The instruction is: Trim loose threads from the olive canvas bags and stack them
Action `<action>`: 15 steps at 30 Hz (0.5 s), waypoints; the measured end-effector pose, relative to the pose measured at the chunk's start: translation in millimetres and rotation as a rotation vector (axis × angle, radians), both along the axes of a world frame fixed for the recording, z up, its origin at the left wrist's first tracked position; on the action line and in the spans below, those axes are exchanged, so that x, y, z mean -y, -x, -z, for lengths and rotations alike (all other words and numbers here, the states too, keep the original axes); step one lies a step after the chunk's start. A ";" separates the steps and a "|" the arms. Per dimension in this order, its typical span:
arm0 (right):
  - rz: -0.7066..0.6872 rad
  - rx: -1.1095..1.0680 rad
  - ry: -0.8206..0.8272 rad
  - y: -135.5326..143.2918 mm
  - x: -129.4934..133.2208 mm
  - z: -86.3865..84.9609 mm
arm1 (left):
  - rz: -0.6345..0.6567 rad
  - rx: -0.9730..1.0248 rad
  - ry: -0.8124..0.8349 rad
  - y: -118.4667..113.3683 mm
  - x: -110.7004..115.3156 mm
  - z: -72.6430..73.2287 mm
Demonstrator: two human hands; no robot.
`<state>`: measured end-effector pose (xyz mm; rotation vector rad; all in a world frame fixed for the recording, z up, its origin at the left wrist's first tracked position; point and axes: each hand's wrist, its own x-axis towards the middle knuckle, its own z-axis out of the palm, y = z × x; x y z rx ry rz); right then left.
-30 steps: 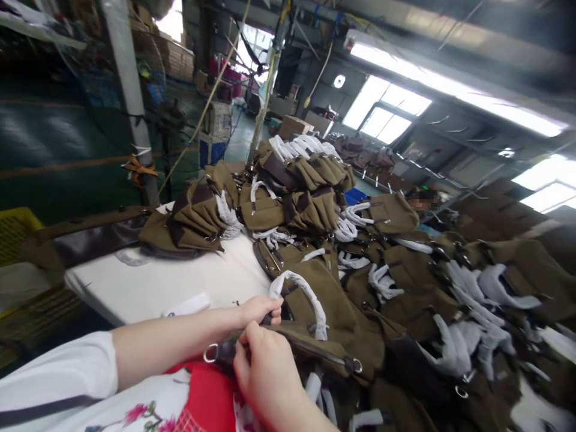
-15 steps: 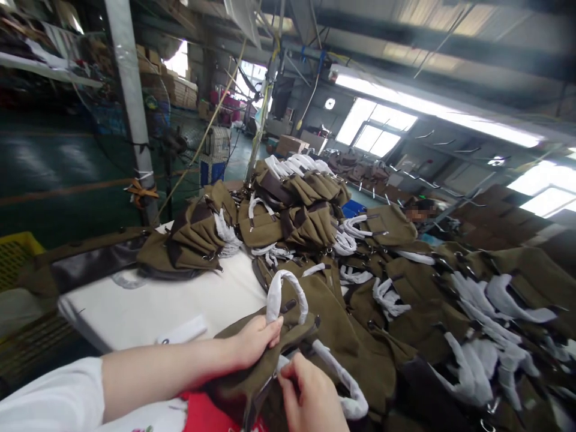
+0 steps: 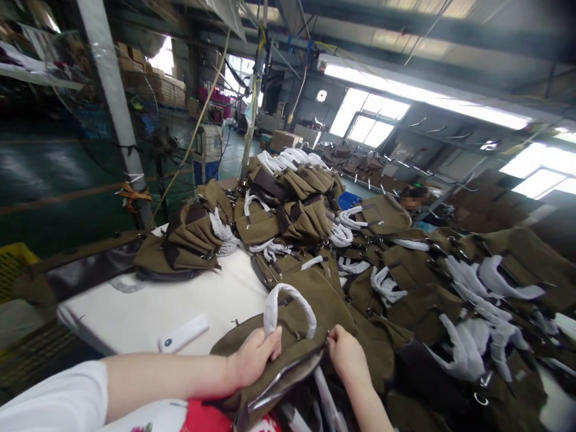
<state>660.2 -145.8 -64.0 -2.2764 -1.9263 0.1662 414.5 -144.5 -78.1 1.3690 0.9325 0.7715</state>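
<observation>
An olive-green canvas handbag (image 3: 234, 341) lies tilted at the table's front, close to my body. Its upright carry handle (image 3: 288, 290) is wrapped in white material. My left hand (image 3: 255, 357) is closed on the bag's top edge beside the foot of this handle. Along the bag's mouth runs a metal zipper (image 3: 272, 384), its silver teeth showing. With fingertips pinched, my right hand (image 3: 350, 355) grips the far right end of the zipper; the pull itself is hidden by the fingers. Another white-wrapped strap (image 3: 327, 393) hangs below.
Similar handbags are piled at the back (image 3: 308, 219) and right (image 3: 414, 276). On the white tabletop (image 3: 211, 294) lies a white strip with a dark round spot (image 3: 183, 333). A metal post (image 3: 110, 90) stands left, a yellow crate (image 3: 15, 267) below it. A person's head shows behind the right pile.
My right hand has moved up and right along the bag's mouth to the zipper's far end. More zipper teeth show now. My left hand stays on the bag; the view has shifted slightly.
</observation>
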 end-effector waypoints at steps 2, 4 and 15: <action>-0.094 -0.049 -0.067 4.3 5.1 -4.8 | -0.043 -0.002 0.011 4.5 -8.0 -0.2; -0.302 -0.171 -0.100 21.9 17.6 -10.9 | -0.087 -0.004 0.012 9.1 -17.1 -0.8; -0.651 -0.141 -0.151 94.1 21.9 -0.1 | 0.023 -0.688 -0.267 86.3 -46.0 -24.2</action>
